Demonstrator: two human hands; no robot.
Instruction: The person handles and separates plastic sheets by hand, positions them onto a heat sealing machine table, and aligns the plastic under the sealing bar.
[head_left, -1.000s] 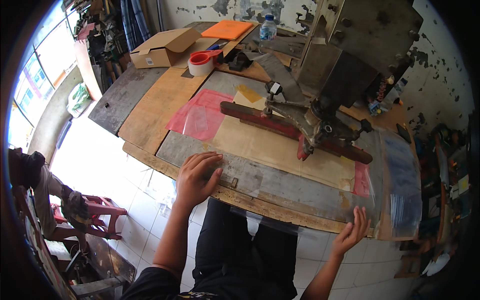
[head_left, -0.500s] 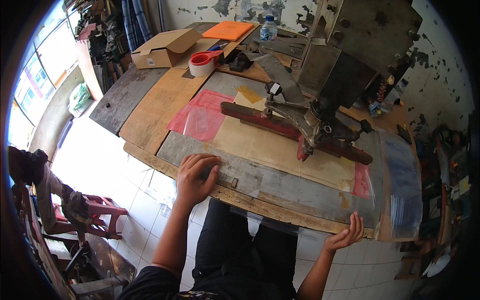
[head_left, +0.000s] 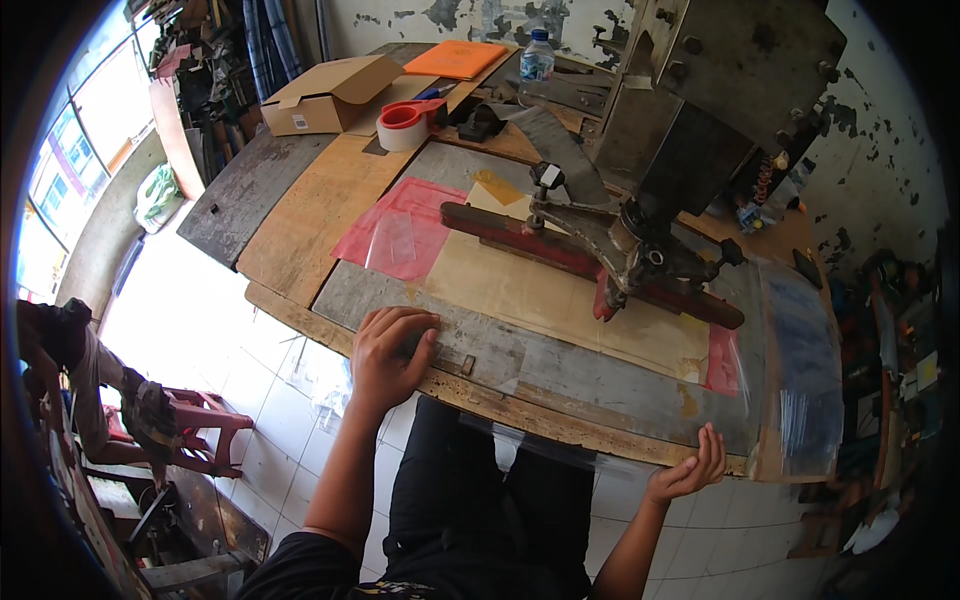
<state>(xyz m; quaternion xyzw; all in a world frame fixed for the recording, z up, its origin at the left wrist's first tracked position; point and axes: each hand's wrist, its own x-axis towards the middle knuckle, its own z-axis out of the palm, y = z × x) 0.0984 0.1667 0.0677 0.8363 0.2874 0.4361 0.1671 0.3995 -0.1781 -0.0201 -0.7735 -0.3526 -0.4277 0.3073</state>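
My left hand [head_left: 388, 345] lies palm down on the grey metal plate [head_left: 560, 365] at the front of the workbench, its fingers slightly bent and holding nothing. My right hand [head_left: 688, 470] is at the bench's front edge on the right, palm up, fingers curled on the edge of a clear plastic sheet [head_left: 800, 370]. That sheet drapes over the right end of the bench and hangs off the front. Behind the plate, a dark red bar [head_left: 540, 245] under a metal press arm [head_left: 630, 250] rests on a tan board [head_left: 520, 290].
A pink plastic film [head_left: 400, 230] lies left of the press. Farther back stand a tape roll [head_left: 405, 125], a cardboard box [head_left: 325, 92], an orange pad [head_left: 457, 58] and a water bottle [head_left: 537, 55]. A person sits on a red stool [head_left: 205, 430] at lower left.
My right hand has dropped lower and shifted slightly left along the front edge, curling its fingers. My left hand has stayed on the plate.
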